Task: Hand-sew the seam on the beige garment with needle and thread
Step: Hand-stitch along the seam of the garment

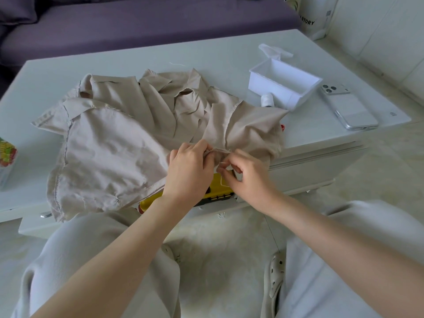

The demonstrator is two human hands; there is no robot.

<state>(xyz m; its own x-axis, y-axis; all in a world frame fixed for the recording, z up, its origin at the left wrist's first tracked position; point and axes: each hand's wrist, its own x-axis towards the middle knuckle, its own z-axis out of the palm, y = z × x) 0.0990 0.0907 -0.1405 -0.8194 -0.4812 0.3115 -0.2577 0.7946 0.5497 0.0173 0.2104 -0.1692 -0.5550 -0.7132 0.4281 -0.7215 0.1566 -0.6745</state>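
A: Where was the beige garment (128,138) lying?
B: Crumpled over the near half of the white table (206,53), its near edge hanging off the table's near side. Both hands met at a folded seam on its near right part

A: And the fingers?
B: The left hand (190,171) pinched the seam fold between thumb and fingertips. The right hand (247,177) had its fingers curled in, tips pressed together on a pale thread (222,162) just beside that fold. The needle was too small to make out

A: Anything hidden or cut off?
B: Plenty! A yellow case (218,191) sat under the hands, mostly covered by them and by cloth. A red object (282,127) peeped from beneath the garment's right edge, and I could not tell what it was. At the left a carton (6,157) printed with fruit ran out of view

A: Any writing?
B: "STORY" on a white bag (308,21) at the far right, its start cut off. A phone (348,109) lay back up, right of a white box (284,86), with a white spool (266,99) just beside the box's near left corner
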